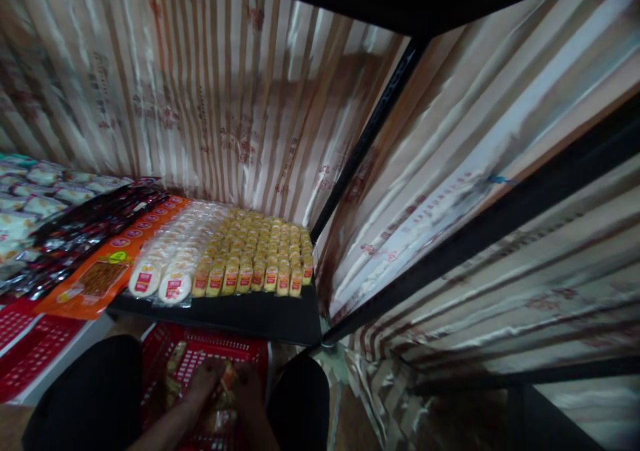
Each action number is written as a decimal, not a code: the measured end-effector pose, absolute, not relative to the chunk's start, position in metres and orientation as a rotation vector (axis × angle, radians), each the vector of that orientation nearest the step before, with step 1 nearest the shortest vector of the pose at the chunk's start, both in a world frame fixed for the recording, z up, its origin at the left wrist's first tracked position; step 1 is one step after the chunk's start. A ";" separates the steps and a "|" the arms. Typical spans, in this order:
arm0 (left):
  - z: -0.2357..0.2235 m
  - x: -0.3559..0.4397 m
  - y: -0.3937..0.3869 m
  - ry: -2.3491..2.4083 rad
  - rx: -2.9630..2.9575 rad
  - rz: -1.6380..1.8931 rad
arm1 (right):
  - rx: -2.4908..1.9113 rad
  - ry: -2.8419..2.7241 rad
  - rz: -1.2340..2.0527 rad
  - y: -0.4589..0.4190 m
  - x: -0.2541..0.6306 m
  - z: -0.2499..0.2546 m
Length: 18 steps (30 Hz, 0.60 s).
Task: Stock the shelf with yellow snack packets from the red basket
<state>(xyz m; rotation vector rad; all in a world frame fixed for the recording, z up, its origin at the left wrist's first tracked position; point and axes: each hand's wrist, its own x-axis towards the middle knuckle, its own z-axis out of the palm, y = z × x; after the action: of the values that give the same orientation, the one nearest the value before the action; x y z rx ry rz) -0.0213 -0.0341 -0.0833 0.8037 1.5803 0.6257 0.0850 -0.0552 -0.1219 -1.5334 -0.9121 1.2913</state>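
Observation:
Low in the head view, my left hand (204,379) and my right hand (248,383) come together over a red plastic basket (255,352) between the knees. A small clear-wrapped snack pack (228,375) with an orange-red label sits between them. The fingers of both hands are closed on it, though the dim light blurs their exact grip. Inside the basket, another wrapped snack pack (176,357) lies at the left, and a clear-wrapped pack (223,421) shows below my hands.
On the black shelf (240,316) stand rows of yellow snack packs (245,274), round white crackers (175,287), an orange bag (100,277), dark packets (95,224) and white packets (45,201). A second red basket (35,344) is at left. Black frame bars (380,117) border the wrapped walls.

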 end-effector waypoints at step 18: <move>0.013 0.010 -0.005 1.345 1.614 0.647 | -1.387 -1.068 0.907 -0.063 0.125 -0.030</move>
<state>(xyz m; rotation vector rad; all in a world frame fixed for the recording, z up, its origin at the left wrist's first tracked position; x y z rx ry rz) 0.0103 -0.0050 0.0127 1.6135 1.3447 0.6466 0.1248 -0.0633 -0.0296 -1.3873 -1.0684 0.9070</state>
